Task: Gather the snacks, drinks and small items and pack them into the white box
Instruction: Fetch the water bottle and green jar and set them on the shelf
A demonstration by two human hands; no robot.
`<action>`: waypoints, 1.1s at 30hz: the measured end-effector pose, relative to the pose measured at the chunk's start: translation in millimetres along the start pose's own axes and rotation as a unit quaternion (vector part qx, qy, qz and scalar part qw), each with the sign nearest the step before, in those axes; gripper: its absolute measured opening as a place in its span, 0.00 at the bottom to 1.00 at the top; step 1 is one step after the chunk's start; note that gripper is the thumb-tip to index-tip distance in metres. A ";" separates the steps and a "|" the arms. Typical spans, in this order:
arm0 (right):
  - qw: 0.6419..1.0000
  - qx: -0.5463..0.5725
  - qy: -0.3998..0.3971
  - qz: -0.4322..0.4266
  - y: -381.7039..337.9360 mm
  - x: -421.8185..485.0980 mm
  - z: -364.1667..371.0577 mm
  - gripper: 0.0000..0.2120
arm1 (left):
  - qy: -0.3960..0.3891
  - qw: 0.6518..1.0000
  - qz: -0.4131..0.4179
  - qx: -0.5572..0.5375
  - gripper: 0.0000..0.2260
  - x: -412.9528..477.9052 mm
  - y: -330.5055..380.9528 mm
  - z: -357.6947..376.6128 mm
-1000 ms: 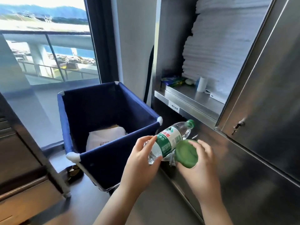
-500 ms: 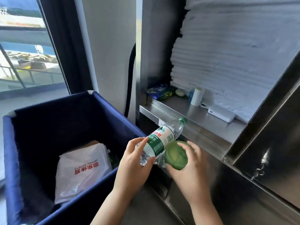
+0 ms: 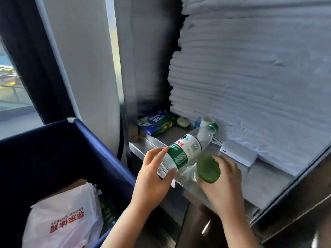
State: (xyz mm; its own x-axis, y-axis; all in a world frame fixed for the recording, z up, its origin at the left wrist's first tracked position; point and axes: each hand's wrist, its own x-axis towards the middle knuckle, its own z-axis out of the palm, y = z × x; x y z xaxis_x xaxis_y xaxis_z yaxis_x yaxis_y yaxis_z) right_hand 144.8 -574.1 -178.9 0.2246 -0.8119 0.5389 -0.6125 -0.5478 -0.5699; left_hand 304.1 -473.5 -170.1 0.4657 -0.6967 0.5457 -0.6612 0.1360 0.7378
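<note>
We have the water bottle [image 3: 186, 151] tilted in our left hand [image 3: 154, 178], fingers curled round its base, cap aimed at the shelf [image 3: 265, 183] front edge: clear ribbed plastic, glossy label. Right hand [image 3: 222, 183] fingers wrap a smooth green rounded thing [image 3: 207, 170]. Both hands full, probably for one trip. White box not visible. Soft packets [image 3: 157, 122] sit in the shelf's back left corner.

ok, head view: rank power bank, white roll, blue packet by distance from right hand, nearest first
From the right hand:
1. Power bank, on the shelf just beyond the fingers.
2. White roll, farther back, by the towels.
3. Blue packet, back-left corner.
</note>
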 end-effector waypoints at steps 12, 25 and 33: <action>0.987 -0.068 0.031 0.140 42.5 42.6 38.3 0.29 | -0.116 0.988 0.045 -0.088 0.24 88.9 -61.8 57.8; 0.986 -0.015 0.073 0.151 5.3 87.5 44.6 0.35 | -0.145 0.974 0.087 -0.149 0.24 119.9 -91.2 86.5; 0.966 0.094 0.093 0.224 1.2 120.0 57.6 0.31 | -0.102 0.978 0.123 -0.131 0.31 109.8 -98.8 96.5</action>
State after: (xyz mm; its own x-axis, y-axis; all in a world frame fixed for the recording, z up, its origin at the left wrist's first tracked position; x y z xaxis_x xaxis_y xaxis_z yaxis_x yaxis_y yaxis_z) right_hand 214.7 -683.9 -150.7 -0.1822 -0.9347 0.3051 -0.4645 -0.1917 -0.8646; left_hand 363.8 -631.4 -221.4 0.1656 -0.7426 0.6490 -0.5534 0.4747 0.6844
